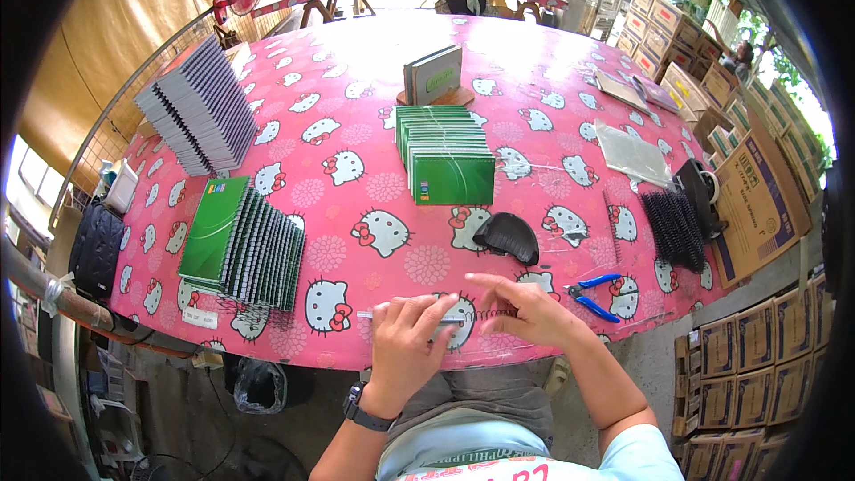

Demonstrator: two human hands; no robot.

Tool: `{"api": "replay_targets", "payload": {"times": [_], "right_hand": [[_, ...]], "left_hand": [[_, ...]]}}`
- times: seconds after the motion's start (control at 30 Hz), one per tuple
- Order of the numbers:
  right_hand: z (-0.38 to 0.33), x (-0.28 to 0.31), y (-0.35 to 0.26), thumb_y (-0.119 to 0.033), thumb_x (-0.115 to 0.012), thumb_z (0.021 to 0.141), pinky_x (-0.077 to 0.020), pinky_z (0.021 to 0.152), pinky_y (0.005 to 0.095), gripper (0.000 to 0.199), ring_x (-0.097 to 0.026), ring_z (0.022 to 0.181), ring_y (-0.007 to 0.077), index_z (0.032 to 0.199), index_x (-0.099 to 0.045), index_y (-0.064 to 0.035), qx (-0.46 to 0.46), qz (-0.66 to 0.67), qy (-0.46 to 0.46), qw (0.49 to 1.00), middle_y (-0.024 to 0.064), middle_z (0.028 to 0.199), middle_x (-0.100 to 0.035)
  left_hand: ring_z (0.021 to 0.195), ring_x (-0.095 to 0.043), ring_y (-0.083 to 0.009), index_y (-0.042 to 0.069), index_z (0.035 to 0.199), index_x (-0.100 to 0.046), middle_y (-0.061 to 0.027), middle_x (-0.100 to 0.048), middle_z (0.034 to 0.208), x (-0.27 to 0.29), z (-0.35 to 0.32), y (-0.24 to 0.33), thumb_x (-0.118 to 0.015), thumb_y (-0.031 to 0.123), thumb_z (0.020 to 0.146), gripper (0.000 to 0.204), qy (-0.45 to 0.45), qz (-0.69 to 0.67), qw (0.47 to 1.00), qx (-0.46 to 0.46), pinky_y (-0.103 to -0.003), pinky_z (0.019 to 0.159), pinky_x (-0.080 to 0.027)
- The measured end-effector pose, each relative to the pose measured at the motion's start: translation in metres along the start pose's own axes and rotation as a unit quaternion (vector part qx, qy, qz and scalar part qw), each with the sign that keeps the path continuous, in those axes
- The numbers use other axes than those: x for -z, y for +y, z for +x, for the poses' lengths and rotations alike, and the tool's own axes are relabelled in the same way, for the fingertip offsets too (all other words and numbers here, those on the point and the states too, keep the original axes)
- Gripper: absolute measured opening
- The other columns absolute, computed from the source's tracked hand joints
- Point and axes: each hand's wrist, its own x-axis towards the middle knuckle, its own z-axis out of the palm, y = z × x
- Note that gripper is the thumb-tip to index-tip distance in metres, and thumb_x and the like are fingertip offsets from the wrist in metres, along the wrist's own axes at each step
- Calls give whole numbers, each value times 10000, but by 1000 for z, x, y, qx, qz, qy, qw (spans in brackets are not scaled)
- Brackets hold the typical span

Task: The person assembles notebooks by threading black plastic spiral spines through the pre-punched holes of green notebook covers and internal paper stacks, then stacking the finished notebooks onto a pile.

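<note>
On the bench (356, 89), covered in a pink cartoon-cat cloth:

- Green-covered spiral notebooks: four groups — one fanned row at left (245, 245), one overlapping stack at centre (445, 153), one upright pair on a wooden stand (434, 74), one long grey-edged row at far left (198, 107). Single books were too many to count.
- Black wire binding coils: one bundle (674, 228).
- Blue-handled pliers: one (592, 296).
- Black curved plastic piece: one (508, 236).
- Clear plastic sheets: one pile (631, 153).
- Thin metal spiral coil: one (485, 313), at the two hands (405, 343) (525, 307).
- Brown cardboard cartons: many, uncounted (757, 200).
</note>
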Motion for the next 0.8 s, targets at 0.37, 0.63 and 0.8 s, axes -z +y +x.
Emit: {"api": "replay_targets", "payload": {"times": [0.37,0.63,0.8], "right_hand": [[35,65,66,-185,-723,773,-402,999,421,352,-483,1194,340,1107,-643,-112,81,-254,101,958,186,1320,-505],[50,56,60,-467,-812,620,-382,1006,486,697,-411,1220,403,1195,-582,-147,-21,-316,11,948,198,1405,-370],[52,27,71,-403,-823,624,-375,1012,479,631,-411,1218,409,1156,-606,-141,42,-294,89,951,214,1384,-398]], "left_hand": [[904,-576,-156,171,944,-645,33,-634,948,-2,6,9,-672,286,818,173,-53,-11,998,-19,-431,950,-262],[942,-576,-146,186,911,-666,43,-641,979,-4,3,-2,-684,326,794,184,-81,13,996,-17,-470,992,-216],[969,-564,-144,204,939,-654,53,-623,974,-5,2,-7,-693,321,789,194,-76,20,996,-36,-502,996,-203]]}}
